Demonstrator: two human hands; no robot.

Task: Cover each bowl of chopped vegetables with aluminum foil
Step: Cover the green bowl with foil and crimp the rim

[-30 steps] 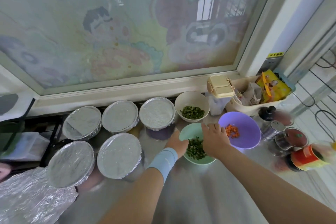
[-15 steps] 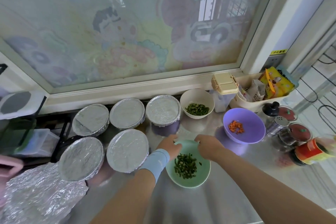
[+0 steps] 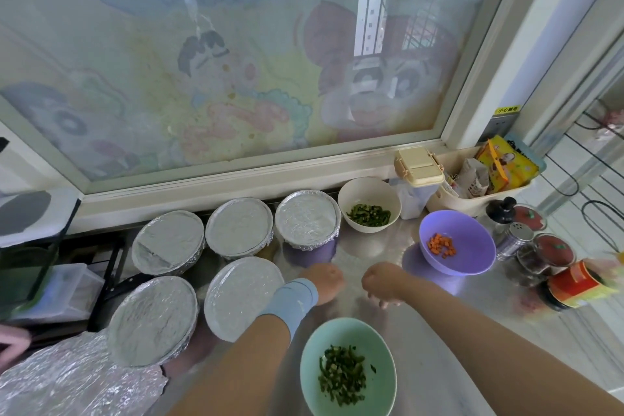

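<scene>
The left hand point(image 3: 325, 283) and right hand point(image 3: 384, 284) hover empty over the desk point(image 3: 449, 331), fingers loosely curled, just beyond the uncovered green bowl point(image 3: 313, 363) at the near edge. The white bowl point(image 3: 368, 191) and purple bowl point(image 3: 469, 248) stand uncovered far right. Five foil-covered bowls point(image 3: 238, 226) sit left.

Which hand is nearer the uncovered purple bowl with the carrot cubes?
Right. The right hand is just left of the purple bowl and slightly nearer the person, apart from it. The left hand is further left, beyond the right hand.
</scene>
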